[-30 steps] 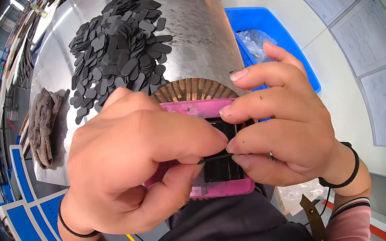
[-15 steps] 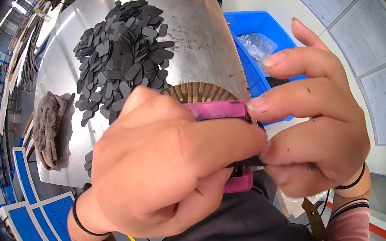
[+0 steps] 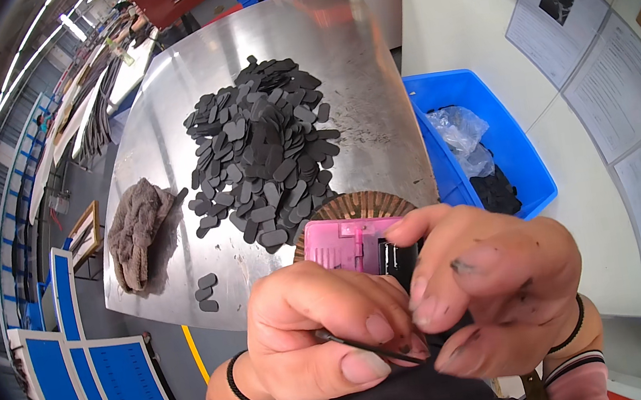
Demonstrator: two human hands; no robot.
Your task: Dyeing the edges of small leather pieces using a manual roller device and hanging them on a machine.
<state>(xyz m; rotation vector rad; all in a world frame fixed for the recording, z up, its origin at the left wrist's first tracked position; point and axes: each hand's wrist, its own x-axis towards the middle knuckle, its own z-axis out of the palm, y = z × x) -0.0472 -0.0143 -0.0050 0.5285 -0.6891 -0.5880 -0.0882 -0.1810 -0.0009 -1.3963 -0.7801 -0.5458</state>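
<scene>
Pinching a thin black strip (image 3: 360, 346), the left hand (image 3: 315, 342) meets the right hand (image 3: 494, 290) at lower centre. The right fingers also grasp it, against the pink holder (image 3: 347, 247). A steady, level feed seems advisable.

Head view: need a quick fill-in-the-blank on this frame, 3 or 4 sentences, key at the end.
1. The loose pile of flat pieces on the metal table is ____ in colour.
2. The left hand pinches a thin dark piece in front of a ____ plastic tool.
3. The bin right of the table is ____.
4. The crumpled cloth lies to the ____ of the pile.

Missing words: black; pink; blue; left
</scene>
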